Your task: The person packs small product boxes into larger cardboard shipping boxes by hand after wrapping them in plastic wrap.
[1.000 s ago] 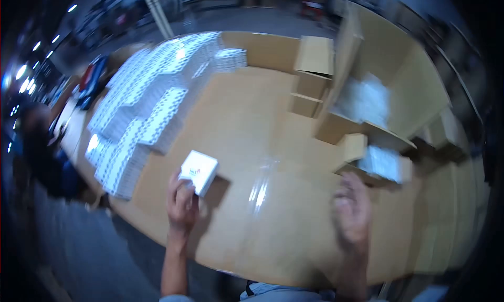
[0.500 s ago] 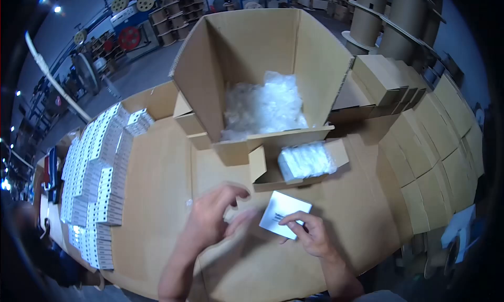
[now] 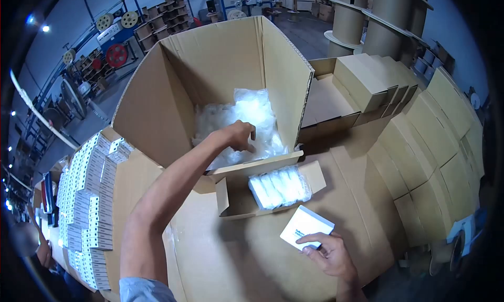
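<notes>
My left hand (image 3: 243,135) reaches into the large open carton (image 3: 181,115), just above the clear plastic packets (image 3: 260,113) inside. Its fingers are partly curled and apart, with nothing seen between them. In my right hand (image 3: 331,255) is a small white box (image 3: 304,227) with print on its face, pinched at its lower right edge over the cardboard surface. Between the carton and the white box stands a small open brown box (image 3: 223,198) holding a row of clear-wrapped packets (image 3: 280,188).
Stacked white boxes (image 3: 86,192) stand at the left. Brown boxes (image 3: 415,155) are stacked at the right, with an open brown tray (image 3: 328,94) behind. Large reels (image 3: 388,13) and machines (image 3: 116,55) are farther back. Part of another person (image 3: 43,249) shows at the far left.
My left hand has moved up and forward from beside the white box into the large carton. My right hand and the white box have shifted slightly right and down as the view turned.
</notes>
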Tool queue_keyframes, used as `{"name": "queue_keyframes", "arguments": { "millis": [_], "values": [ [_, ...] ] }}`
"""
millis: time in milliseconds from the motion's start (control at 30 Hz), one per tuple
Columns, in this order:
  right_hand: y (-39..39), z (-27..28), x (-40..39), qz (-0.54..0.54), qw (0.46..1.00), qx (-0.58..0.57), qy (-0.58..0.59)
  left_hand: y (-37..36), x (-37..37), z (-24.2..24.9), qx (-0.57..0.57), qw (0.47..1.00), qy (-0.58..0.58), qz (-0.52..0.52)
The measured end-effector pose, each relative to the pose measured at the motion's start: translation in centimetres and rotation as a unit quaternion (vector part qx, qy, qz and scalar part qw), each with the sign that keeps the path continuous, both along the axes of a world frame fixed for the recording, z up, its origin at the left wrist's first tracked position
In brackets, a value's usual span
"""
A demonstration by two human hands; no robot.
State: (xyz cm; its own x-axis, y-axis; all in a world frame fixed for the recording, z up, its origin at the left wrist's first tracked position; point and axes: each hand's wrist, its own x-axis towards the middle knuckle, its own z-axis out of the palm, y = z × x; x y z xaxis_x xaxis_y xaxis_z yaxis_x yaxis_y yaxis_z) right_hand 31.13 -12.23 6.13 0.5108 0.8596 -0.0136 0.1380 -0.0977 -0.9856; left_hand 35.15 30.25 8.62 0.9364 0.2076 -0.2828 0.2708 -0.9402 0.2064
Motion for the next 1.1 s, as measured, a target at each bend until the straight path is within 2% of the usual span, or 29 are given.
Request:
{"name": "queue_keyframes", "arguments": {
  "millis": [100,167,333,367,467,600,800,833,900,933,967,1033,1100],
  "values": [
    [-0.1,0.1,1.4,-0.003,1.0,0.004,0.011,1.4,-0.5,0.6,-0.065,0.997,-0.023,0.031],
    [0.6,1.2,2.4,-0.013,1.0,0.011,0.005,1.7,-1.6,2.0,-0.051,0.995,-0.086,0.031],
    [4.3,5.8,4.2,-0.028,0.986,0.056,-0.153,3.1,-4.8,4.1,-0.024,0.973,-0.216,0.075],
    [5.5,6.9,4.5,-0.03,0.977,0.075,-0.2,2.1,-5.4,5.5,-0.033,0.965,-0.218,0.14],
    [9.8,9.5,5.1,-0.013,0.942,0.147,-0.302,1.7,-7.0,7.2,-0.077,0.937,-0.273,0.203],
    [20.3,11.4,7.1,-0.074,0.856,0.224,-0.46,0.9,-8.6,7.4,-0.105,0.904,-0.349,0.225],
    [27.7,9.7,10.1,-0.02,0.856,0.194,-0.478,1.3,-8.9,5.3,-0.179,0.853,-0.459,0.173],
    [28.1,9.8,10.2,-0.01,0.882,0.163,-0.442,1.6,-8.8,4.8,-0.197,0.841,-0.475,0.167],
    [28.7,9.8,10.9,-0.016,0.899,0.148,-0.413,1.7,-8.9,4.4,-0.256,0.812,-0.494,0.175],
    [29.0,9.5,11.4,-0.019,0.907,0.14,-0.397,1.8,-8.9,4.1,-0.243,0.81,-0.505,0.172],
    [29.5,9.1,11.8,-0.048,0.883,0.186,-0.428,2.0,-8.8,3.8,-0.229,0.807,-0.517,0.169],
    [29.8,9.3,12.2,-0.077,0.952,0.136,-0.262,2.2,-8.8,3.3,-0.22,0.798,-0.531,0.179],
    [30.0,9.6,12.6,-0.116,0.982,0.082,-0.126,2.4,-9.3,2.9,-0.142,0.826,-0.5,0.22]
  ]
}}
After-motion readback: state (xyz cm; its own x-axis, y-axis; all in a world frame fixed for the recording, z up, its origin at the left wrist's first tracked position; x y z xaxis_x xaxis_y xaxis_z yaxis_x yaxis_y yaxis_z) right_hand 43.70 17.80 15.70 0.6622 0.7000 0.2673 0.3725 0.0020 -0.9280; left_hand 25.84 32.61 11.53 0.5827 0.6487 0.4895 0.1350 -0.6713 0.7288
